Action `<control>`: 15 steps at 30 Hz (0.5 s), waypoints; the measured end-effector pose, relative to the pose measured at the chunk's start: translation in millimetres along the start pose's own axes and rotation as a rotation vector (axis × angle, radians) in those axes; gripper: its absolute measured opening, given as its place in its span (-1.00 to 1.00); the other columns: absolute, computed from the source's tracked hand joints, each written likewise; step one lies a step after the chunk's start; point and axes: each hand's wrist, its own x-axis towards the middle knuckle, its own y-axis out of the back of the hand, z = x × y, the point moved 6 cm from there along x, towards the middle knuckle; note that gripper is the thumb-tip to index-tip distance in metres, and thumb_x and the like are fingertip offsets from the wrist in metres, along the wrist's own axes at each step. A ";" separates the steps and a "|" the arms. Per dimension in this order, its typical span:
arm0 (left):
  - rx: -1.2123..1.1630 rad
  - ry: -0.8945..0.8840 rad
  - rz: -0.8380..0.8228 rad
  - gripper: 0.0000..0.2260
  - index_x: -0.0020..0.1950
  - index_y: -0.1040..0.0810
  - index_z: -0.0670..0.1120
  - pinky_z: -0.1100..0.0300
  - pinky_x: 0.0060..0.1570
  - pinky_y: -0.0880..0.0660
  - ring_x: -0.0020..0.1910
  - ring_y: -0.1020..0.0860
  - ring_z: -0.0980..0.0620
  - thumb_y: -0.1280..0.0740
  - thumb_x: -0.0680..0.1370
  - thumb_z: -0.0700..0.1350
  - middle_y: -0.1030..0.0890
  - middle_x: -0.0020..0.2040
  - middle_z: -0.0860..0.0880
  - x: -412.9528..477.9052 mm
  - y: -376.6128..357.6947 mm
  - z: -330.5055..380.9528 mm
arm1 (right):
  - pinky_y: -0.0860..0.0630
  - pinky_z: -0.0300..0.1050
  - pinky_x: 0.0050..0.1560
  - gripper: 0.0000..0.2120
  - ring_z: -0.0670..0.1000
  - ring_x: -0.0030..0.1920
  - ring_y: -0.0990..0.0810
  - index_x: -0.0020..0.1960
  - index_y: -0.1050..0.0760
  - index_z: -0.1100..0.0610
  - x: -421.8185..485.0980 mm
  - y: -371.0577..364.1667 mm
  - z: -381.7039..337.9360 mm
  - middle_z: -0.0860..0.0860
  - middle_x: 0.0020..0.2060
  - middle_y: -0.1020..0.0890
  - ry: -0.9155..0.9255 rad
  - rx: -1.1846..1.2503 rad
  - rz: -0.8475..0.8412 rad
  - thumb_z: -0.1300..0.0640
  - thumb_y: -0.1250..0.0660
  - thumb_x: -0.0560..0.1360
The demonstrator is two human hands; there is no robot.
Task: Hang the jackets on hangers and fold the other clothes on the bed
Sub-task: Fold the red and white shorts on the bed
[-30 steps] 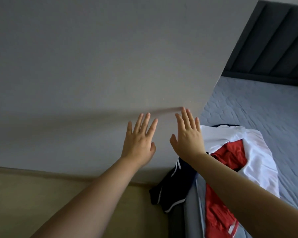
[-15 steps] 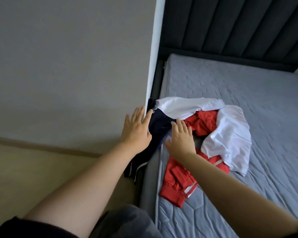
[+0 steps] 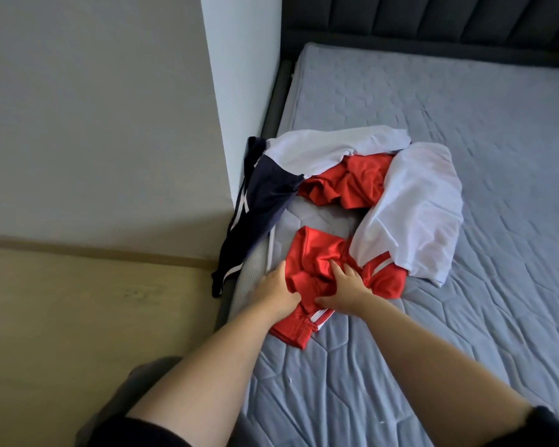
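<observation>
Clothes lie in one loose heap on the bed (image 3: 465, 317), at its nine o'clock edge, close to the wall (image 3: 94, 124). Nearest to the person is the red garment (image 3: 317, 250), and both hands are on it. The left hand (image 3: 276, 290) grips the bunch at its nine o'clock side, with the fingers curled into the folds. The right hand (image 3: 347, 290), at three o'clock, has its fingers dug in the fabric and the thumb closed under, so each hand holds a fistful. I think they take it at two places because the piece is crumpled. It must be pulled free and opened before one can see if it is a jacket for a hanger or something to fold. At one o'clock from the hands the white garment (image 3: 413, 214) lies partly over the red one, so it may drag along. At eleven o'clock the navy garment (image 3: 265, 195) hangs half off the mattress toward the floor (image 3: 78, 317) and could slip down. More red cloth shows at twelve o'clock; I cannot tell if it is the same piece
</observation>
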 end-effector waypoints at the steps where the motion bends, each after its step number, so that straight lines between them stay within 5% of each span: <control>1: 0.033 0.023 0.015 -0.35 0.50 -0.13 0.03 -0.01 0.32 -0.29 0.39 -0.31 -0.13 -0.31 0.46 -0.01 -0.33 0.43 -0.08 2.2 -3.8 -2.6 | -0.11 0.25 0.43 0.02 0.13 0.52 0.07 0.54 0.17 -0.05 4.3 -1.3 0.8 0.08 0.53 0.11 0.002 0.007 0.002 -0.19 -0.43 0.35; 9: 0.005 -0.034 0.098 -0.47 0.46 -0.29 -0.01 0.09 0.21 -0.34 0.22 -0.47 -0.14 -0.28 0.50 -0.15 -0.54 0.23 -0.12 -6.1 -11.6 -18.1 | -0.23 0.28 0.34 -0.21 0.15 0.44 -0.09 0.44 -0.16 0.02 9.8 -2.1 -10.0 0.09 0.42 -0.15 -0.011 0.019 0.161 0.00 -0.45 0.31; 12: -0.094 -0.052 0.088 -0.63 0.31 -0.46 -0.05 0.08 0.17 -0.40 0.17 -0.52 -0.15 -0.29 0.49 -0.18 -0.60 0.14 -0.12 -7.3 -6.7 -16.0 | -0.39 0.09 0.22 -0.41 0.15 0.27 -0.30 0.34 -0.33 0.13 -1.2 2.8 -17.8 0.10 0.23 -0.36 0.051 0.008 0.250 0.13 -0.42 0.35; 15: -0.309 0.012 0.073 -0.60 0.38 -0.42 -0.03 0.14 0.21 -0.39 0.22 -0.51 -0.09 -0.29 0.53 -0.13 -0.57 0.23 -0.09 -14.0 -1.3 -15.0 | -0.41 -0.08 -0.01 -0.67 0.16 0.10 -0.48 0.12 -0.51 0.22 -15.2 9.4 -18.9 0.14 0.07 -0.54 0.069 0.129 0.309 0.24 -0.36 0.35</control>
